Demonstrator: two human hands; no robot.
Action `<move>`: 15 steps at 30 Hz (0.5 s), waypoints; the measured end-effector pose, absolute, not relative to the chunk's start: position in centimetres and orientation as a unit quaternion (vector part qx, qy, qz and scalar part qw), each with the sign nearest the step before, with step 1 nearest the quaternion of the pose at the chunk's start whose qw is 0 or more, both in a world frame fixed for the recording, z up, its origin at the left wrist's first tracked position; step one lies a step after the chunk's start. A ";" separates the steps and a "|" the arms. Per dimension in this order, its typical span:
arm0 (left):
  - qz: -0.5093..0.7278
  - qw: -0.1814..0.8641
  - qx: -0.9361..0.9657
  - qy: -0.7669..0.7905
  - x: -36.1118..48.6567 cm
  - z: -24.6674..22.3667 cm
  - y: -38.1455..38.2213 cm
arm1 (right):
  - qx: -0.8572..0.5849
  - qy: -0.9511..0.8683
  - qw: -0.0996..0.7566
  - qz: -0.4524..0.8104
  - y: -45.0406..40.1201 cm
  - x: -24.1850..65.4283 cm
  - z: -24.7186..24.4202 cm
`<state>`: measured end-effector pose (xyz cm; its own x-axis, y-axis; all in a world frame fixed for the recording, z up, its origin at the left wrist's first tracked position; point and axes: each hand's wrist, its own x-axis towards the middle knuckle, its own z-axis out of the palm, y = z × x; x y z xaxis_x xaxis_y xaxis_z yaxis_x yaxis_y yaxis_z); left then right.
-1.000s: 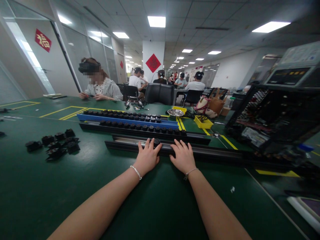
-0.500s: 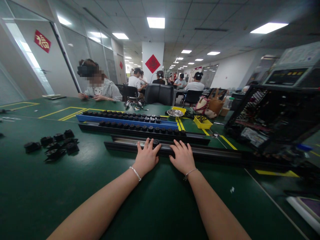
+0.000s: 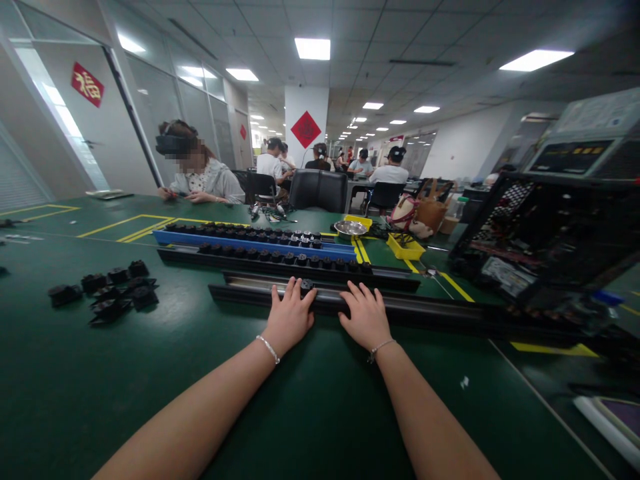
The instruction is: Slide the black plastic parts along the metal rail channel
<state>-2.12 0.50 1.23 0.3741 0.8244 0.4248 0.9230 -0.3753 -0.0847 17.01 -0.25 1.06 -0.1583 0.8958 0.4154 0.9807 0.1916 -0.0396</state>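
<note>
A long black channel rail (image 3: 425, 307) lies across the table in front of me. My left hand (image 3: 289, 313) rests over its near edge with fingers spread. Beside its index finger and thumb sits a small black socket module (image 3: 307, 285) in the channel; whether the fingertips press on it is partly hidden. Farther right on the same rail lies my right hand (image 3: 365, 313), fingers stretched out and apart, holding nothing.
Beyond are another black rail (image 3: 390, 275) and a blue rail (image 3: 240, 245), both with rows of black modules. Loose black modules (image 3: 120, 290) lie at left. A metal bowl (image 3: 350, 229), yellow tray (image 3: 405, 247) and open computer case (image 3: 545, 233) stand right. A person (image 3: 205, 173) sits across.
My left hand has shifted slightly left along the rail, and the socket module beside it has slid left too. My right hand stays in place.
</note>
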 end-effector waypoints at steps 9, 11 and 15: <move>-0.176 0.156 -0.802 -0.549 -2.7 0.8 0.6 | -0.623 -0.751 0.180 -0.123 -0.3 17.0 1.0; -0.177 0.153 -0.800 -0.552 -2.7 0.8 0.7 | -0.623 -0.751 0.181 -0.122 -0.3 16.9 1.0; -0.177 0.149 -0.797 -0.559 -2.6 1.0 0.7 | -0.622 -0.751 0.184 -0.123 -0.3 17.0 1.0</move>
<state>-2.60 0.67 0.96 0.3135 0.8373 0.4480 0.9425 -0.3318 -0.0394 16.96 -0.27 0.99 -0.1583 0.8892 0.4293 0.9796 0.1959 -0.0447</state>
